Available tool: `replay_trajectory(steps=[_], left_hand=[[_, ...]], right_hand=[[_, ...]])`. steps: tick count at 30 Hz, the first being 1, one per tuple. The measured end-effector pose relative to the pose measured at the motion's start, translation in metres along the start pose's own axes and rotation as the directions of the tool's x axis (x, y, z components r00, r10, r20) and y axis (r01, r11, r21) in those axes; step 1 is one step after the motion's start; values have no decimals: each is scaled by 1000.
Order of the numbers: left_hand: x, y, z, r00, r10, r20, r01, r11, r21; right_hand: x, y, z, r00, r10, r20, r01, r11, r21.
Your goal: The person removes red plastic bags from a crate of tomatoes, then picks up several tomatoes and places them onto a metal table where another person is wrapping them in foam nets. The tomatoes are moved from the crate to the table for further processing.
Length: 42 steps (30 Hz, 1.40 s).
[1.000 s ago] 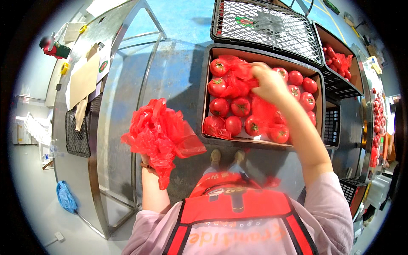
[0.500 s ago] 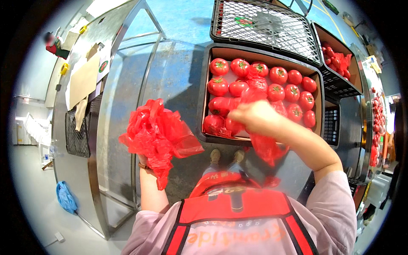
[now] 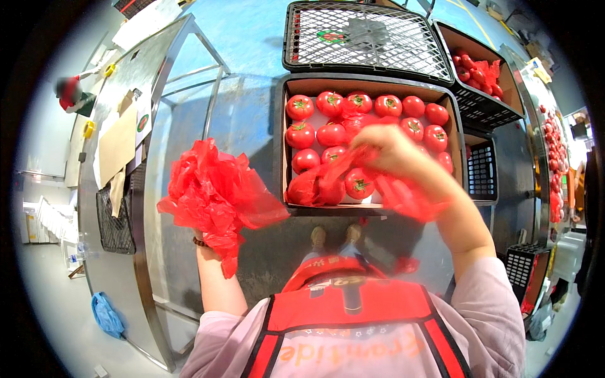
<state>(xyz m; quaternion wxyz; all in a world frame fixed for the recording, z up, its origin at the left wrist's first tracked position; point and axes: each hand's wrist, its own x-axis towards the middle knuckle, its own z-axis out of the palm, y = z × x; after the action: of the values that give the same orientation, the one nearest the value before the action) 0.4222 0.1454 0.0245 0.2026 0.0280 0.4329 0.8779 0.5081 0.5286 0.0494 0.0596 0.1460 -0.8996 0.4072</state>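
Observation:
A large crumpled bunch of thin red plastic bags (image 3: 217, 189) is held up by my left hand, which the plastic hides; only my left wrist (image 3: 201, 242), with a dark bracelet, shows below. Over the black crate (image 3: 372, 211) in front of me, my right hand (image 3: 392, 148) grips more red plastic film (image 3: 343, 167), fingers closed, slightly blurred. Some of it hangs from the hand toward the crate's near edge. Rows of red tomatoes (image 3: 305, 160) with green stems fill the crate. Red film lies over several of them near the left front corner and the middle.
Behind the crate rests a black mesh-patterned crate (image 3: 372, 34). At the right stand another crate of tomatoes and red film (image 3: 482, 75) and a smaller black crate (image 3: 482, 165). On the left a metal table (image 3: 142, 82) carries cardboard sheets; a person (image 3: 72, 94) is beyond it.
The crates sit further left in view. My right hand has lifted slightly, pulling the red film up and away from the tomatoes at the front. The left bunch has shifted slightly left.

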Motion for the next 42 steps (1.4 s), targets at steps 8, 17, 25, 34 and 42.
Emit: replay_trajectory(steps=[8,17,25,34,42], left_hand=[[42,-23,90,969,-13,246,-20,991,132],[40,-60,115,974,-70,214,22,976,218],[36,-69,99,971,-49,236,-21,957,288],[33,-89,167,868,-330,371,306,944,123],[49,-140,138,790,-491,367,568,811,-138]], right_hand=[[-28,-19,-81,984,120,-133,-124,992,-16],[12,-24,49,819,267,509,4,883,-470],[3,20,70,947,126,-297,-132,991,-1],[23,-24,86,894,393,-216,157,177,972],[7,-2,101,842,279,-461,6,851,526]])
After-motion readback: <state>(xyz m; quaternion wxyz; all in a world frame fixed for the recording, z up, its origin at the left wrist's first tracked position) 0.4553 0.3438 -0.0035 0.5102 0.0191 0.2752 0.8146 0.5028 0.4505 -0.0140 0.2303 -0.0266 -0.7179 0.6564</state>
